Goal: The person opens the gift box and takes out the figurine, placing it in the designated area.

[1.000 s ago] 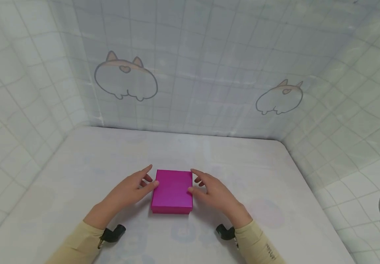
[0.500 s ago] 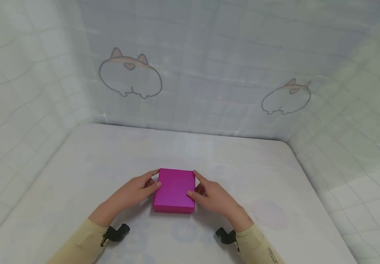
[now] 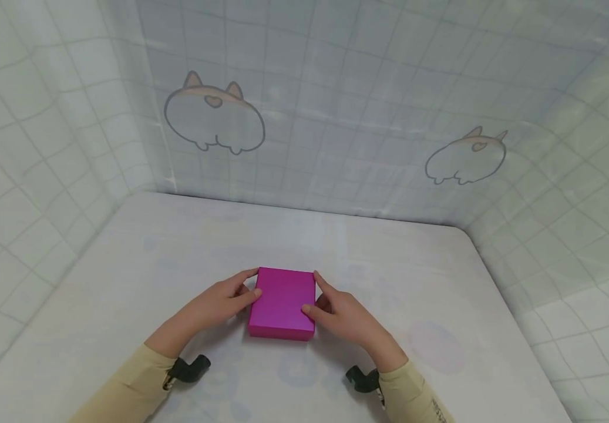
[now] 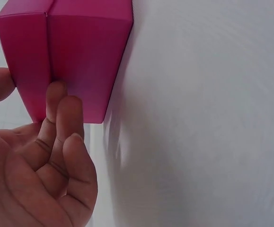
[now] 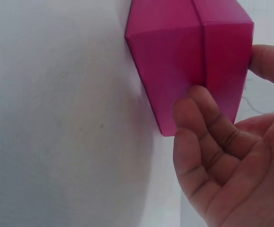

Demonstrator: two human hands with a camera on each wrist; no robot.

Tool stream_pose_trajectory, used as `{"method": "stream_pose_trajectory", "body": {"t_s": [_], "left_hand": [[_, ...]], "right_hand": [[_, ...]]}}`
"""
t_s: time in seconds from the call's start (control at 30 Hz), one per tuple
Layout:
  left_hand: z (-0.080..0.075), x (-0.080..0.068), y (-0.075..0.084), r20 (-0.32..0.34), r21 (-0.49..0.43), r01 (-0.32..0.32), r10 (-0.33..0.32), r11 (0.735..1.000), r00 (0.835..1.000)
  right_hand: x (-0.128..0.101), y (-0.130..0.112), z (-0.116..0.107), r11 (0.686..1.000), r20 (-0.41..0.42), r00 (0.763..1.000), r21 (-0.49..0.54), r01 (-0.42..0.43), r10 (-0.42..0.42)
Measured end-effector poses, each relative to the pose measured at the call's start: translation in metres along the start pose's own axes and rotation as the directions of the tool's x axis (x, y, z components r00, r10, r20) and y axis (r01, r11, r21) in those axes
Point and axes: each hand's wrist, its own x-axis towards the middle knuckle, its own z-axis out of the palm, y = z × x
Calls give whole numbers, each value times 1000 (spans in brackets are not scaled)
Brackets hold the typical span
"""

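A glossy magenta lidded box (image 3: 283, 299) sits on the white surface between both hands in the head view. My left hand (image 3: 222, 302) holds its left side, thumb on the top edge and index finger at the far left corner. Opposite it, my right hand (image 3: 343, 317) grips the right side the same way. In the left wrist view, a seam divides the lid (image 4: 25, 52) from the base (image 4: 84, 56), with bent fingertips right at that seam. The right wrist view likewise has fingertips beside the seam, between lid (image 5: 226, 52) and base (image 5: 170, 66).
The pale table surface (image 3: 389, 258) ends at a back wall (image 3: 336, 106) hung with gridded, cartoon-printed sheeting. Similar sheeting flanks both sides. A black wrist-worn device (image 3: 190, 369) projects from the left sleeve, another black device (image 3: 362, 379) from the right.
Both hands' index fingers have come in to the box's far corners, and the thumbs now rest on its top edges. The whole scene has shifted slightly in the head view.
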Motion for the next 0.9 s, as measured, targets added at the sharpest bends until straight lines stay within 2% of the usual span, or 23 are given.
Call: {"method": "stream_pose_trajectory", "body": {"t_s": [0.47,0.7,0.9], "left_hand": [[-3,-1,5,-16,-38,11,-11,999,1000],[-5,-4,10,-41,-39,-15,14,999,999],[-8,-6,14,-70,-85,-37,31,996,997]], "right_hand": [[1,0,-2,999,-27,999,37,28,-27],[-1,0,-3,996,-53,998,73,49,-45],[-4,-5,-7,992,-77,996,121,43,-33]]}}
